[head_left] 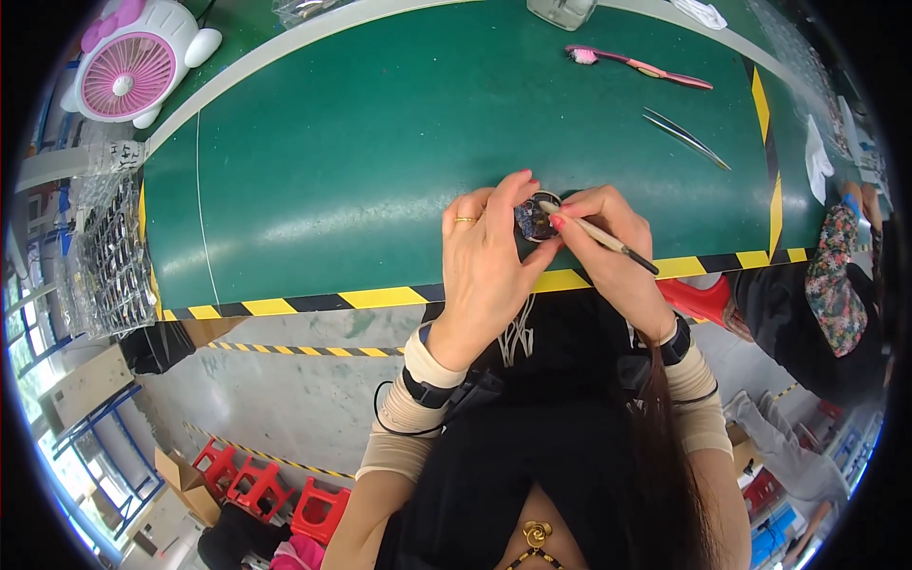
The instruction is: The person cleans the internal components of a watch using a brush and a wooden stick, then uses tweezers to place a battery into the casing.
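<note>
My left hand point(484, 252) is closed around the rim of a small round device point(534, 226), pinching it between thumb and fingers just above the table's front edge. Its open face shows a dark inside with small parts, like a circuit board. In my right hand point(613, 249) is a slim pen-shaped tool point(608, 241) with a pale shaft and a dark rear end. The tool slants down to the left, its tip over or in the device; whether it touches the parts I cannot tell.
On the green table point(332, 171) lie a pink toothbrush point(641, 66) and metal tweezers point(688, 139) at the far right. A clear container point(560, 11) stands at the back. A pink-and-white fan point(133, 66) is far left, above plastic-wrapped parts point(106, 252). Another person's floral sleeve point(836, 285) shows at right.
</note>
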A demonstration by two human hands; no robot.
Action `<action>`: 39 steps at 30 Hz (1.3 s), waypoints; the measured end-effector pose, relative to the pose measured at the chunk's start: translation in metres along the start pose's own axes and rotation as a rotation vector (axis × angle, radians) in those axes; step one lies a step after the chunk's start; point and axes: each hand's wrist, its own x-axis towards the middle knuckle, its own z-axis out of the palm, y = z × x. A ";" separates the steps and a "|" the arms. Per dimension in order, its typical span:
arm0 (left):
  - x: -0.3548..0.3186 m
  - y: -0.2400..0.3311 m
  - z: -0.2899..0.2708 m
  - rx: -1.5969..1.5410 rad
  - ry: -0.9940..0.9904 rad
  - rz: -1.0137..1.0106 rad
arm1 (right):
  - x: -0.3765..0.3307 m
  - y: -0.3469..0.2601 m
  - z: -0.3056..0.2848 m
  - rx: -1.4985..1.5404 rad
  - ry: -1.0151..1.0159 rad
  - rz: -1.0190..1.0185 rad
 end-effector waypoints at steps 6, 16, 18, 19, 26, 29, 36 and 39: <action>-0.001 -0.002 0.002 0.000 -0.011 -0.001 | -0.001 -0.001 0.002 -0.032 -0.004 -0.032; -0.003 0.003 -0.003 0.115 -0.006 0.021 | 0.000 -0.008 -0.009 -0.255 -0.120 -0.355; -0.001 0.005 -0.003 0.141 -0.005 0.027 | 0.001 -0.004 -0.007 -0.329 -0.145 -0.465; -0.001 0.005 -0.002 0.143 -0.003 0.031 | -0.001 -0.001 -0.006 -0.328 -0.142 -0.468; -0.004 0.009 0.010 0.154 0.082 -0.043 | -0.007 -0.001 0.007 0.025 0.015 -0.080; -0.003 0.010 0.010 0.168 0.086 -0.040 | -0.008 -0.001 0.007 0.006 0.058 -0.062; -0.005 0.008 0.013 0.177 0.096 -0.045 | -0.009 -0.001 0.010 -0.049 0.103 -0.125; -0.005 0.007 0.014 0.195 0.107 -0.038 | -0.009 -0.001 0.011 -0.092 0.082 -0.146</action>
